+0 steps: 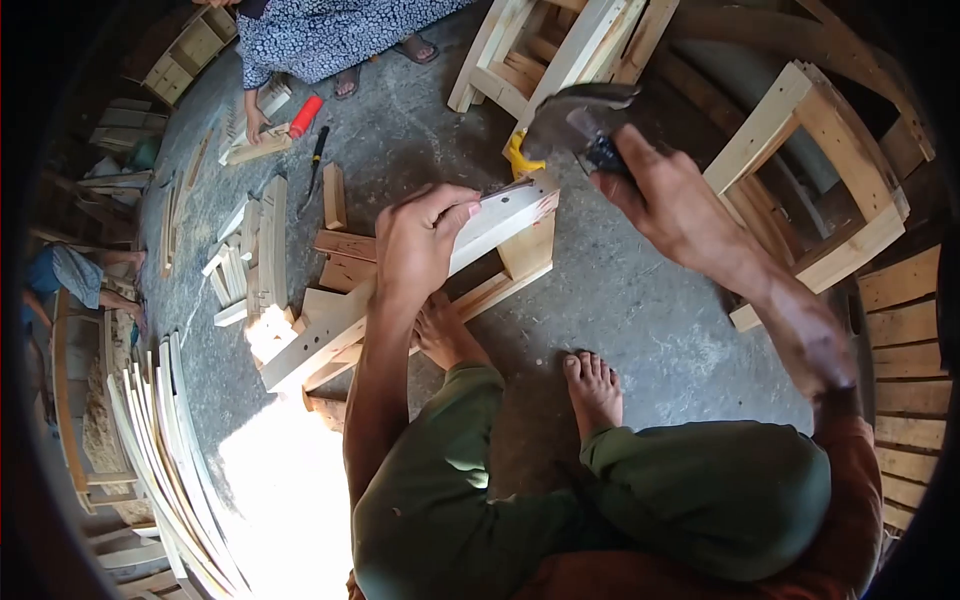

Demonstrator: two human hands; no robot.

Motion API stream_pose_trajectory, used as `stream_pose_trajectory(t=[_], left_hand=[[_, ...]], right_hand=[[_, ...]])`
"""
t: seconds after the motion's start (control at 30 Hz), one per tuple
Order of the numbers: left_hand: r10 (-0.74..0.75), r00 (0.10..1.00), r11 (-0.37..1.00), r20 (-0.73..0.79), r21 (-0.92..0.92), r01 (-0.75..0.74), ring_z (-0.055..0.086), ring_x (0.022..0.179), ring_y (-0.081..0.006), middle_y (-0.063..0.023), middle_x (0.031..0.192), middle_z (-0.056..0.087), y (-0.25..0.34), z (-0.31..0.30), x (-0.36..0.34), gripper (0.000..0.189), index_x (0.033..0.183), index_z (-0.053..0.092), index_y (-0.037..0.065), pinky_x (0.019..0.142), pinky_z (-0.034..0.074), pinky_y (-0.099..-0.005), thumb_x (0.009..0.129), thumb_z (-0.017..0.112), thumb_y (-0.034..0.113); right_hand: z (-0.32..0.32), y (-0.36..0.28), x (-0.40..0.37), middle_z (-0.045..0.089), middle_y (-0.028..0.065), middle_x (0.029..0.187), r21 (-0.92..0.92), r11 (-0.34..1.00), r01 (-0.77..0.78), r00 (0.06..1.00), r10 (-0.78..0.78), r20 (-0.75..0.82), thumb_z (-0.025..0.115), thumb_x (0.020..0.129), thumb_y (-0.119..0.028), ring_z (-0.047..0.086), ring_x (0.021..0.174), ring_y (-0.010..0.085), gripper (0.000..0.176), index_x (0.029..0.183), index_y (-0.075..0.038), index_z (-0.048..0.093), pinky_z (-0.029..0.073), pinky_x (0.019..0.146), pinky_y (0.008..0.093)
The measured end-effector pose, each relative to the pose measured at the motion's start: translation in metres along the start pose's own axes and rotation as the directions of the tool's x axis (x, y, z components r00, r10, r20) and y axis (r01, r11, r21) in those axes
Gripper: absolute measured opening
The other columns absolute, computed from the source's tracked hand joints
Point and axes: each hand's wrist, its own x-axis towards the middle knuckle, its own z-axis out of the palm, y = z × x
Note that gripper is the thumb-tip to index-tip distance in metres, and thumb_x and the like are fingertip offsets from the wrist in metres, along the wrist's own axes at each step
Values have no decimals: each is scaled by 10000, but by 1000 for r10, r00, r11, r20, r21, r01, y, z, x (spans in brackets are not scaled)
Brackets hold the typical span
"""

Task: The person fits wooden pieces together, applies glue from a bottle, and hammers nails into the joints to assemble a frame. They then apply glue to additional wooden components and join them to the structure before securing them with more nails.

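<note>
Head view, hands first:

1. A thin dark metal pin [508, 188], nail or punch (can't tell which), is pinched by the left hand [415, 235] at the far end of a pale wooden rail [485, 228]. Probably held low like that so it's steadied.
2. A hammer [575, 115], head badly blurred, is gripped by the handle in the right hand [670, 195], raised clear of the rail, presumably for swing room.
3. The rail's frame is laid on the concrete floor [690, 350], with the left foot [437, 325] planted by it, maybe as a brace. Contact can't be made out.
4. Position-wise, the rail is right below the left hand; the right hand is held off to its right.
</note>
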Motion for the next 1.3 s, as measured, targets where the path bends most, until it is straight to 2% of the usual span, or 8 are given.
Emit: stream_pose_trajectory(t=[0.2, 0.33, 0.4, 0.6, 0.73, 0.8, 0.97, 1.3], left_hand=[[-90, 996, 996, 22, 2, 90, 711, 812, -297, -140, 911, 727, 9, -3, -1, 128, 978, 733, 48, 737, 535, -357, 866, 730, 109], [-62, 998, 998, 1, 7, 62, 709, 826, -301, -141, 915, 726, 9, -1, -1, 132, 979, 734, 51, 744, 534, -358, 865, 730, 118], [-52, 999, 998, 3, 21, 52, 710, 827, -301, -142, 917, 725, 8, -2, 0, 132, 979, 734, 51, 744, 534, -360, 867, 729, 121], [-105, 994, 995, 14, -4, 105, 706, 816, -317, -146, 914, 722, 3, 1, 2, 121, 973, 733, 51, 737, 532, -364, 880, 720, 127], [-89, 993, 992, 73, 98, 82, 723, 860, -246, -134, 941, 739, 13, -7, -14, 148, 1000, 741, 38, 780, 531, -315, 886, 728, 132], [-45, 999, 997, 1, 67, 45, 720, 853, -250, -135, 933, 737, 3, 0, 2, 150, 988, 740, 38, 762, 531, -324, 878, 737, 140], [-64, 992, 997, -107, 31, 68, 719, 834, -231, -137, 924, 737, 10, -7, -1, 147, 994, 739, 27, 757, 530, -314, 888, 731, 128], [-141, 990, 989, 5, 34, 141, 706, 822, -290, -136, 929, 720, 5, -24, -16, 133, 993, 724, 33, 743, 533, -348, 884, 715, 108]], right_hand=[[-32, -44, 1, 584, 162, 587, -65, 993, 98, 901, -116, -418, 577, 1018, -207, 644, 502, 280, 236, 997, 10, 488, 496, 459, 402], [20, -5, -13, 579, 184, 551, -58, 995, 86, 995, -83, 49, 564, 991, -126, 649, 497, 352, 185, 1046, 27, 476, 501, 445, 454], [12, -6, -11, 576, 172, 555, -34, 999, -32, 999, 34, 41, 584, 981, -127, 654, 505, 327, 182, 1036, 25, 500, 513, 465, 450], [-54, -31, 5, 605, 125, 634, -43, 944, 328, 786, -298, -543, 543, 1003, -119, 602, 527, 245, 140, 953, 11, 559, 431, 438, 319], [12, 0, -10, 633, 309, 726, -139, 983, -122, 981, 141, 135, 624, 949, -125, 662, 703, 475, 247, 1072, 49, 500, 523, 618, 536], [22, 13, -15, 611, 271, 682, -37, 995, -95, 984, 89, -157, 612, 983, -229, 663, 645, 428, 307, 1072, 36, 484, 522, 608, 481], [14, 6, -32, 544, 185, 624, 281, 921, -271, 902, 345, -260, 633, 985, -307, 551, 528, 323, 346, 1015, 5, 487, 461, 567, 418], [61, 21, -50, 545, 185, 618, 316, 867, -385, 908, 418, -41, 645, 976, -305, 601, 546, 305, 342, 986, 8, 507, 456, 556, 419]])
